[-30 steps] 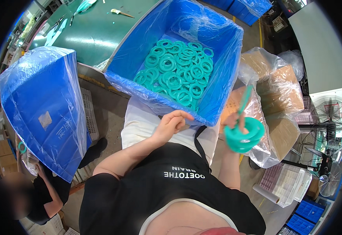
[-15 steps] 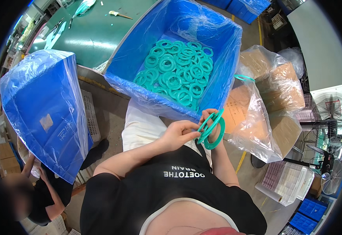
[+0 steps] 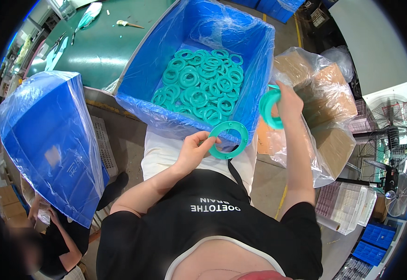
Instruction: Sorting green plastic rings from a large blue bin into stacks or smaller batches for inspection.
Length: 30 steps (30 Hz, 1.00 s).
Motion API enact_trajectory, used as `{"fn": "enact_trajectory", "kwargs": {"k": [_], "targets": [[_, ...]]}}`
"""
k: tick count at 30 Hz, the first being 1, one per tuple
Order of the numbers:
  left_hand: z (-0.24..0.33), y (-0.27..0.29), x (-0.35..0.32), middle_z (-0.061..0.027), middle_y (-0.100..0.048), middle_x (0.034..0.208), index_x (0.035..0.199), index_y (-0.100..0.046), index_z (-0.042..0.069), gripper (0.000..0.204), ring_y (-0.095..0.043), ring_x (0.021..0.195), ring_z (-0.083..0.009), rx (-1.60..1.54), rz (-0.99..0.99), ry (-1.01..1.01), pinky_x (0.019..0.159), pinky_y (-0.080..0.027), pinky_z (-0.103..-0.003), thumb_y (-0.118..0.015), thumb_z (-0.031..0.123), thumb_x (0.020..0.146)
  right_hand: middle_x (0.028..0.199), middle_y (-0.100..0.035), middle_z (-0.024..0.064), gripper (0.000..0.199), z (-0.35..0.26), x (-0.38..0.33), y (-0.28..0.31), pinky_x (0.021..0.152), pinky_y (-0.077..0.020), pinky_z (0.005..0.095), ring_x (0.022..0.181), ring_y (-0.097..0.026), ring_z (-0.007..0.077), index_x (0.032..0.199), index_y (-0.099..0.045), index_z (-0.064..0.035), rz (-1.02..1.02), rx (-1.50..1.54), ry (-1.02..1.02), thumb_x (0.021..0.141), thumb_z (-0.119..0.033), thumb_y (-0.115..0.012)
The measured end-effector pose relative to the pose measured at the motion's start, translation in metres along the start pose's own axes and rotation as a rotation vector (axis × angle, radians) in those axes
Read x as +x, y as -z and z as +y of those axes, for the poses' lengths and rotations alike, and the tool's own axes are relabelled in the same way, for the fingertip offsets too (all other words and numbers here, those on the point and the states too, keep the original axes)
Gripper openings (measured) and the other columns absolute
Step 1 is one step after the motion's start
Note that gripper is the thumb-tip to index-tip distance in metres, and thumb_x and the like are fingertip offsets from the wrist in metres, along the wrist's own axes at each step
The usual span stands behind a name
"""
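Teal ring [image 3: 228,139] now alone in left hand [image 3: 194,150]; right hand [image 3: 288,100] moved away with stack [image 3: 270,109].

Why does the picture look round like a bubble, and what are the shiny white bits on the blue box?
Head view: a fisheye lens bends straight edges toward the dark round rim. Head view: the white patches are light glaring off the plastic liner of the blue bin. Head view: the teal ring in the left hand looks sharp; the lower-left corner is blurred.
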State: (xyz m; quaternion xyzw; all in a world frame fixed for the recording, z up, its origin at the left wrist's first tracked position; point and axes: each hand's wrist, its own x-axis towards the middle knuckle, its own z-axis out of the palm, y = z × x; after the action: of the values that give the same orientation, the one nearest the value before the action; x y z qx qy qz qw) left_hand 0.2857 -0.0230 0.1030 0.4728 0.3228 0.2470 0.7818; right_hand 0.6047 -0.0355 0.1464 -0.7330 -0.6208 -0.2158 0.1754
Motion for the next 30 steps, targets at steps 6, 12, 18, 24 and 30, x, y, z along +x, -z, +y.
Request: {"fn": "enact_trajectory", "kwargs": {"k": [6,12,18,24,30], "targets": [[0.002,-0.002,-0.001,0.0016,-0.06,0.071,0.09,-0.064,0.003,0.017,-0.05,0.057,-0.0026,-0.113,0.02,0.054,0.052,-0.034,-0.018,-0.054,0.016,0.093,0.084,-0.067,0.0139,0.014,0.053,0.03,-0.047,0.063,-0.0523,0.0404,0.077,-0.066,0.0314,0.08,-0.067,-0.0045,-0.461,-0.448,0.025,0.068,-0.007,-0.06],[0.008,0.014,-0.004,0.0077,-0.048,0.067,0.091,-0.064,0.003,0.018,-0.03,0.051,0.002,-0.133,0.073,0.099,0.044,-0.019,-0.017,-0.054,0.018,0.093,0.085,-0.068,0.0156,0.014,0.056,0.051,0.006,0.069,-0.0533,0.0417,0.082,-0.067,0.033,0.083,-0.067,-0.006,-0.435,-0.416,-0.286,0.077,-0.016,-0.061],[0.001,0.022,0.006,0.0077,-0.049,0.068,0.092,-0.064,0.003,0.019,-0.03,0.051,0.0026,-0.174,0.033,0.105,0.044,-0.019,-0.017,-0.053,0.019,0.094,0.095,-0.068,0.0145,0.032,0.112,0.012,0.049,0.075,-0.0524,0.0383,0.087,-0.065,0.0334,0.107,-0.066,-0.0182,-0.286,-0.379,-0.551,0.075,-0.013,-0.065],[0.002,0.015,0.009,0.0076,-0.048,0.067,0.094,-0.064,0.003,0.02,-0.03,0.051,0.0024,-0.22,-0.014,0.122,0.044,-0.019,-0.017,-0.053,0.02,0.094,0.068,-0.055,-0.0036,0.02,-0.043,-0.065,0.03,0.051,-0.0365,0.017,0.058,-0.051,0.0053,0.104,-0.068,-0.0084,-0.508,1.154,-0.55,0.087,-0.013,-0.057],[0.009,0.015,-0.002,0.006,-0.053,0.073,0.095,-0.065,0.005,0.024,-0.037,0.057,0.0003,-0.109,-0.038,0.085,0.05,-0.027,-0.018,-0.052,0.025,0.096,0.065,-0.053,-0.0044,0.024,-0.13,-0.103,0.021,0.05,-0.0337,0.0183,0.056,-0.047,0.0051,0.093,-0.067,-0.0062,-0.599,1.58,-0.908,0.089,-0.03,-0.063]]}}
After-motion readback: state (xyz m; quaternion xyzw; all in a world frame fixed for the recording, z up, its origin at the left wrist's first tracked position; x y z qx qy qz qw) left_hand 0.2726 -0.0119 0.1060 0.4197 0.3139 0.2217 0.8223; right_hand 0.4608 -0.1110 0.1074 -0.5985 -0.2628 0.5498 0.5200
